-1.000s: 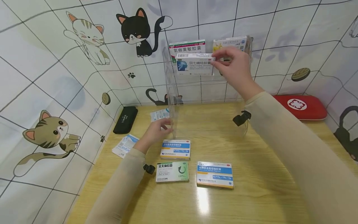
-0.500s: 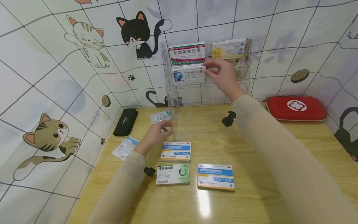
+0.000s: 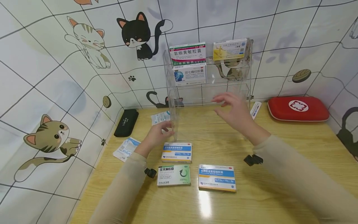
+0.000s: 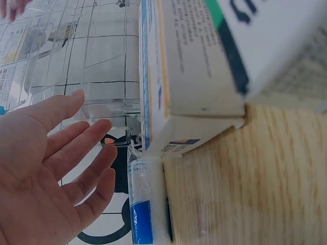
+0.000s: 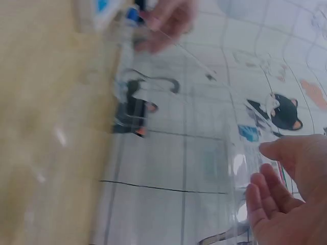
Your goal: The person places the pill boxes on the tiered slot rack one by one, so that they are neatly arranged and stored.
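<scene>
My left hand holds the front edge of the clear rack's left side panel between thumb and fingers. In front of the rack, my right hand hangs in the air, holding nothing, thumb and fingers apart. A white medicine box with a blue head picture stands on the rack, below a green-and-red box. At the upper right of the rack stands a yellow-and-white box. On the table lie two blue-and-white boxes, a rear one and a front one, and a green-and-white box.
A black case and white-and-blue packets lie at the left. At the back right are a red zip case and a slim white stick. A cat-patterned sheet covers the walls behind and at the left.
The right hand has set the white box with the head picture on the rack's left side, let go of it and moved down and right. The left hand has stayed at the rack.
</scene>
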`<control>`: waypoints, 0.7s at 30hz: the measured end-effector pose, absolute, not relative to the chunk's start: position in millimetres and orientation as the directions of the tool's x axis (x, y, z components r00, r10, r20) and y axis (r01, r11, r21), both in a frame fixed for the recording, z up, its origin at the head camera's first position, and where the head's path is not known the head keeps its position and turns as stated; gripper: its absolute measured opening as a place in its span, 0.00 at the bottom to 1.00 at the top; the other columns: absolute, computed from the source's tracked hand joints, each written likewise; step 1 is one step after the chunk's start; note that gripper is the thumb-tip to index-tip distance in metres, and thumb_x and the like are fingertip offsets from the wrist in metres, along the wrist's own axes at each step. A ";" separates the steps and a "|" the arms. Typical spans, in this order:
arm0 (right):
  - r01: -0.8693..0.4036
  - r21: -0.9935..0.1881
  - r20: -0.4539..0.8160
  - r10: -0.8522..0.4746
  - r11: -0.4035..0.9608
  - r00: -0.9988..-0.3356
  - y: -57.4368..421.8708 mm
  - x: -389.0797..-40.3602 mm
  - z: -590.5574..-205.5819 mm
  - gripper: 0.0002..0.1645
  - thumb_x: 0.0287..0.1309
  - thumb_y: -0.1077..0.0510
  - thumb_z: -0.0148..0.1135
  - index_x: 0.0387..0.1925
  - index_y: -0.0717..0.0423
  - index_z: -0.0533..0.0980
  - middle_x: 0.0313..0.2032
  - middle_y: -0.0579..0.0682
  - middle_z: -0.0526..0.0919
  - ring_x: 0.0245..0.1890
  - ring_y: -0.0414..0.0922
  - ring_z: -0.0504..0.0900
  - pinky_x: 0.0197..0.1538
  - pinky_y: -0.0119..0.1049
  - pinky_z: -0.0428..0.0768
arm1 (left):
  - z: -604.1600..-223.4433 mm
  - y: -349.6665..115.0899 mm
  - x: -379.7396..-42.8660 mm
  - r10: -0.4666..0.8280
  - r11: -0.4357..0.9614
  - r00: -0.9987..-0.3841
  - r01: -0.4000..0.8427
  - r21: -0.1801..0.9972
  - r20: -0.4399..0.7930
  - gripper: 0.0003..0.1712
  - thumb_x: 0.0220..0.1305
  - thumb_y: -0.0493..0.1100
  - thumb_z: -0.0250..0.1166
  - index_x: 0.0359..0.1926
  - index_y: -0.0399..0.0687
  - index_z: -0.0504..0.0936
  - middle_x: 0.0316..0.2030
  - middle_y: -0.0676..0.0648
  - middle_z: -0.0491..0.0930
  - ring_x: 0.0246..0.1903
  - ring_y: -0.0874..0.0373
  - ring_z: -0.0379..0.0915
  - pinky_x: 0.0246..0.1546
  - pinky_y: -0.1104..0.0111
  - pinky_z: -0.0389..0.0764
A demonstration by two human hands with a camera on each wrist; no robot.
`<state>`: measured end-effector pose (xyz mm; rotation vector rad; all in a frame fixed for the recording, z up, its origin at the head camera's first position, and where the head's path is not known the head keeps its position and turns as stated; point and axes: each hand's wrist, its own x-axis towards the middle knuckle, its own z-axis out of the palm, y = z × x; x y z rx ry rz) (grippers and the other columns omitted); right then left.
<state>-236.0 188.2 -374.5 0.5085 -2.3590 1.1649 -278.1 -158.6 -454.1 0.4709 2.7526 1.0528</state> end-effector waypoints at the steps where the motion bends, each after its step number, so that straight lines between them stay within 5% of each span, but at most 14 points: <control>1: -0.514 -0.620 0.530 -0.167 0.592 -0.832 192.0 -226.8 -381.2 0.18 0.59 0.66 0.72 0.52 0.56 0.83 0.55 0.52 0.85 0.48 0.51 0.83 0.51 0.47 0.82 | -454.0 -158.6 -277.8 0.347 0.701 -0.937 0.236 0.673 -0.033 0.24 0.70 0.49 0.70 0.64 0.53 0.79 0.62 0.48 0.81 0.56 0.51 0.78 0.52 0.54 0.82; 13: -0.479 -0.597 0.241 -0.425 0.644 -0.872 229.2 -136.2 -444.4 0.22 0.54 0.63 0.78 0.50 0.50 0.83 0.52 0.47 0.85 0.47 0.46 0.84 0.47 0.41 0.86 | -453.9 -160.2 -282.3 0.374 0.675 -0.928 0.274 0.685 0.003 0.31 0.70 0.47 0.70 0.71 0.49 0.73 0.62 0.46 0.81 0.54 0.50 0.79 0.50 0.54 0.83; 21: -0.407 -0.603 0.039 -0.484 0.686 -0.874 237.1 -98.1 -465.2 0.33 0.54 0.42 0.78 0.58 0.50 0.81 0.53 0.41 0.83 0.46 0.39 0.82 0.51 0.40 0.84 | -452.3 -159.6 -281.8 0.382 0.681 -0.924 0.280 0.677 -0.002 0.33 0.70 0.47 0.70 0.72 0.48 0.71 0.63 0.45 0.80 0.55 0.47 0.79 0.51 0.52 0.82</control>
